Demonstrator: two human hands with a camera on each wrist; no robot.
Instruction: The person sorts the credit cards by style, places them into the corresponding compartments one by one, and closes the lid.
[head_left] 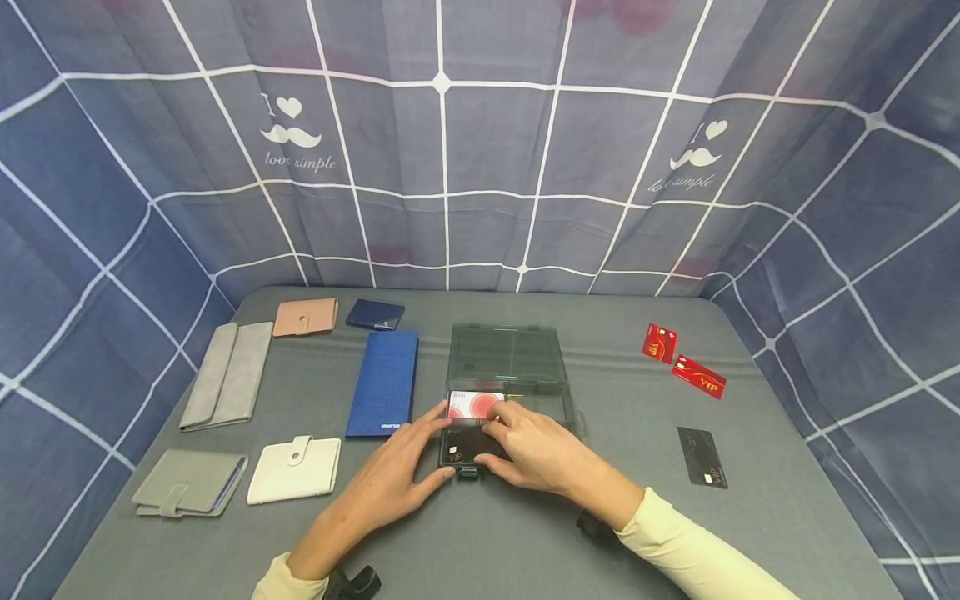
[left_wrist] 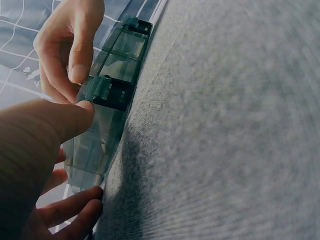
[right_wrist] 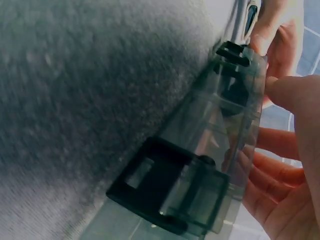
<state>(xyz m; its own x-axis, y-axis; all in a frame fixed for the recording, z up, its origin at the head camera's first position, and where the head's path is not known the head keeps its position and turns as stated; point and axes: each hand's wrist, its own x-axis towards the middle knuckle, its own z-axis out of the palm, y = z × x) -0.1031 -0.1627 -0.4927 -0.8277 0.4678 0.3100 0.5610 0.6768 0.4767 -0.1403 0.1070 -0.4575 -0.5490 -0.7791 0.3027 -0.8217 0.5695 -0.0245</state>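
Black card: flat, thin, marked VIP; it lies in the front left compartment of the box, at lower centre of the frame. The right hand pinches it between curled thumb and forefinger. The left hand is spread, fingers extended along the box's left wall, thumb at its front edge. Box: rigid, clear smoke-green plastic, two latches, lid folded back. One white-and-red card sits in the compartment behind.

Wallets, left half, six total: green and white, both with snap tabs, lower left; long blue, grained; long grey, folded; pink; navy. Loose cards, right side, three total: one dark VIP card, two red cards. Beneath: grey woven cloth. Behind: blue curtain, white grid.
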